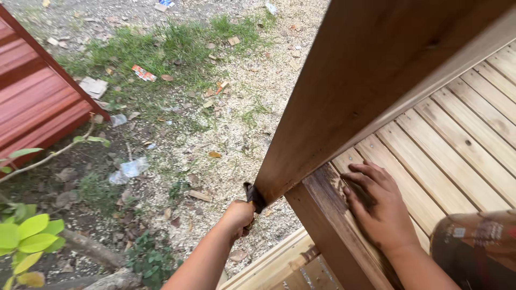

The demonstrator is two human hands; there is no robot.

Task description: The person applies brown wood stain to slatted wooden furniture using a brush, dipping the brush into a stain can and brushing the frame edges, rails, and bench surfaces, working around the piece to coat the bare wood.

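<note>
Gripping a dark, stained brush or rag (255, 196) in a closed fist, the left hand (238, 216) presses it against the lower outer corner of a tall wooden post (371, 80) that runs from the middle of the frame up to the upper right; whether it is bristle or cloth cannot be told, since only a small dark tuft shows above the knuckles. The right hand (380, 207) lies flat with fingers spread and holds nothing, palm down on the darker, wet-looking rail (328, 225) at lower centre, beside the slatted wooden deck (462, 145) that fills the right of the frame. The likeliest trouble seems to be that flat palm: if the dark patch beneath it is fresh stain, the hand may smear it and carry marks onto the paler slats. The tuft sits right at the post's edge, so a slip could send it off the corner, and drips would fall to the sawdust-strewn ground (226, 134) below or streak the pale board (274, 263) at bottom centre. Leaning outward over the rail also puts weight on one braced hand, and a slick surface there could let it slide. A patterned sleeve or knee (478, 241) at lower right sits close to the rail and might brush it.
</note>
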